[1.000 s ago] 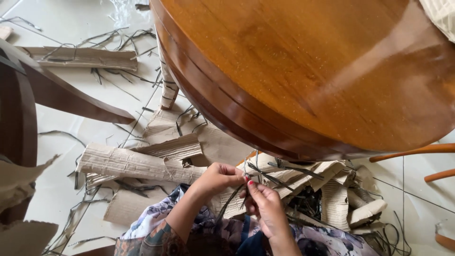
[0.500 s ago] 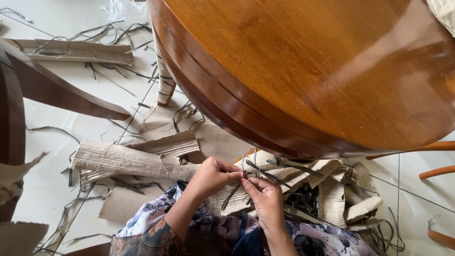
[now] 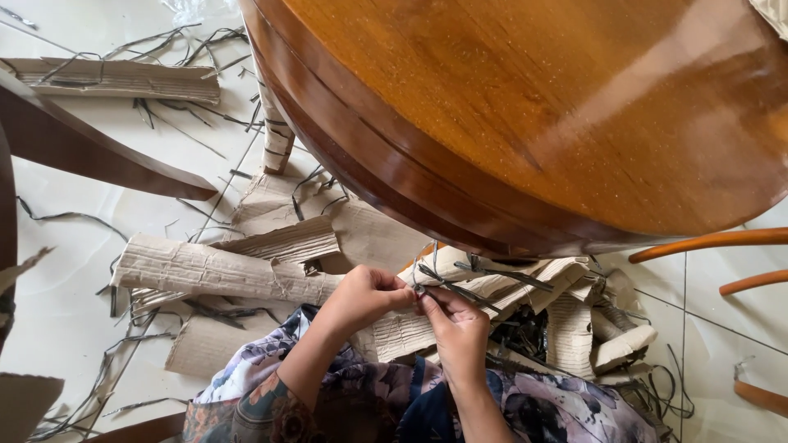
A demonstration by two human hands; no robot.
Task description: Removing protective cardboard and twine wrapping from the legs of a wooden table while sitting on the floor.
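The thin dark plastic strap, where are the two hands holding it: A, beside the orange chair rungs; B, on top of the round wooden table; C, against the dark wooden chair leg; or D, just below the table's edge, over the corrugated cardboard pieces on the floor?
D: the left hand and right hand pinch the thin dark plastic strap below the round wooden table, over corrugated cardboard pieces.

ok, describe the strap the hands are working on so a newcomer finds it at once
Start at the round glossy brown wooden table and drop below its near rim to the heap of torn corrugated cardboard on the pale tiled floor. There the left hand and right hand meet, pinching a thin dark plastic strap. Unlike the loose straps strewn around, it is lifted between fingertips.
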